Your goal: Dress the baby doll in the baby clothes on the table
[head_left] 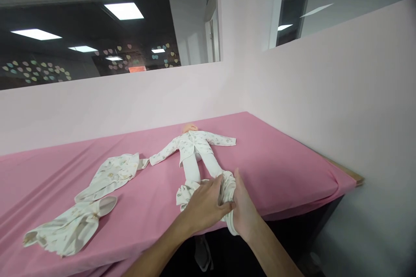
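A baby doll lies on its back with its head at the far side and its legs toward me. It wears a white printed jacket, its sleeves spread out to both sides. White printed baby pants are bunched around its lower legs, and the feet are hidden. My left hand grips the bunched cloth from the left, thumb pointing right. On the other side, my right hand is closed on the right pant leg, with cloth between its thumb and palm.
A pink cloth covers the table, whose front edge is just below my hands. To the left lie a white printed garment and another crumpled one. Pale walls with windows meet in a corner behind the table.
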Motion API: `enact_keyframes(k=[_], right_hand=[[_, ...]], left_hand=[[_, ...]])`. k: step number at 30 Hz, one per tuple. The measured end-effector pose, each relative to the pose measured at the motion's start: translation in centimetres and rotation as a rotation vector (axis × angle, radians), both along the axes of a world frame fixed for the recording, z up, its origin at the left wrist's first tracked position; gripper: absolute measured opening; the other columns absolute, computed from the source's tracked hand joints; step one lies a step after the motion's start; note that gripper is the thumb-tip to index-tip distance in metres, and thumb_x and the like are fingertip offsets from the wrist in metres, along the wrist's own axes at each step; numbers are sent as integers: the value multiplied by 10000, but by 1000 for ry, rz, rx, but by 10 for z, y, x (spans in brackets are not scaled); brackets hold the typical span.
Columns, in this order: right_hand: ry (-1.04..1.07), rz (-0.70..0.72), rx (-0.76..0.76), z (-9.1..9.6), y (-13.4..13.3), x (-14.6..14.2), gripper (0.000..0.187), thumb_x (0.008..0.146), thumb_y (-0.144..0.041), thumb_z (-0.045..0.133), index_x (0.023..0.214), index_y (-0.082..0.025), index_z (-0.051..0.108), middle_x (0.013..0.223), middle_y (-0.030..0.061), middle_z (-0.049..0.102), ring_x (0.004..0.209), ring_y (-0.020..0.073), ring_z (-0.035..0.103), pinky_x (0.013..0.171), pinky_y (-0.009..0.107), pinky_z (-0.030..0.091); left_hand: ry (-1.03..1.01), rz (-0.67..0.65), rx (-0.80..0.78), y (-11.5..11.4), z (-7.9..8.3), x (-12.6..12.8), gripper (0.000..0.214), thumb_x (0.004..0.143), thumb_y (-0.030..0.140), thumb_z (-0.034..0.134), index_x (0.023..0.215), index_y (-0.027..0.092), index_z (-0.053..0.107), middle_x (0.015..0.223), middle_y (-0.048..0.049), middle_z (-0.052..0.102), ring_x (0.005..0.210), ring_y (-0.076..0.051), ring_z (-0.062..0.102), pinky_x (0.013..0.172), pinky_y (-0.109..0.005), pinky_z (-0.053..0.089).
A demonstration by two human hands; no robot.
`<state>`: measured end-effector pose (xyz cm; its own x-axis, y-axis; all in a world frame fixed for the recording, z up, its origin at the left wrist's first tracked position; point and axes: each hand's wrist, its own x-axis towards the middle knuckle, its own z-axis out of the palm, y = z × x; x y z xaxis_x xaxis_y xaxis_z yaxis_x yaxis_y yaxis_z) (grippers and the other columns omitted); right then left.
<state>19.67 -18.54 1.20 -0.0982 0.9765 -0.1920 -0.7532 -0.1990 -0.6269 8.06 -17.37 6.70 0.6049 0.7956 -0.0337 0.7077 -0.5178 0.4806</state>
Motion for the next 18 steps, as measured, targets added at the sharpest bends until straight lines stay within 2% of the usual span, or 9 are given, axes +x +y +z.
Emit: enact_keyframes(k=[3, 6, 9, 13, 15, 18], right_hand=[[9, -5, 25, 2, -1, -1, 546, 821, -671, 484, 1033, -201, 662, 839, 76, 720, 892, 260, 681, 732, 351, 533], [-1, -16, 35, 2, -1, -1, 487, 814, -629, 540, 1009, -203, 673, 815, 67, 715, 890, 253, 677, 744, 339, 534], [-8, 11, -37, 3, 1, -2, 456, 809, -609, 560, 995, -207, 671, 779, 59, 710, 872, 252, 683, 733, 343, 541], [21, 6, -100, 13, 1, -6, 373, 812, -503, 616, 1061, -226, 643, 828, 42, 719, 899, 241, 688, 740, 336, 550], [38, -12, -83, 20, -1, -9, 355, 821, -462, 617, 1090, -231, 635, 875, 43, 723, 945, 240, 680, 769, 341, 554], [-28, -60, 24, 24, -7, -11, 299, 817, -427, 623, 1053, -245, 658, 940, 47, 726, 1017, 242, 662, 835, 357, 550]], left_hand=[[16, 53, 3, 1, -4, 6, 551, 783, 372, 553, 1302, 240, 424, 1147, -73, 609, 1028, -283, 543, 782, -361, 440], [59, 75, 91, 4, -10, 13, 512, 776, 282, 510, 1276, 212, 425, 1085, -87, 623, 972, -285, 560, 753, -361, 432], [129, 55, 180, 9, -16, 18, 431, 805, 208, 422, 1234, 169, 434, 986, -101, 639, 883, -276, 586, 723, -362, 419], [136, 71, 207, 18, -22, 20, 298, 824, 140, 376, 1111, 161, 453, 925, -95, 638, 810, -245, 607, 683, -331, 402], [87, 75, 211, 23, -24, 19, 303, 811, 116, 385, 1106, 167, 431, 921, -85, 635, 788, -234, 606, 654, -315, 392], [56, 56, 229, 32, -28, 17, 377, 756, 74, 402, 1120, 172, 410, 889, -68, 631, 762, -225, 594, 616, -298, 378]])
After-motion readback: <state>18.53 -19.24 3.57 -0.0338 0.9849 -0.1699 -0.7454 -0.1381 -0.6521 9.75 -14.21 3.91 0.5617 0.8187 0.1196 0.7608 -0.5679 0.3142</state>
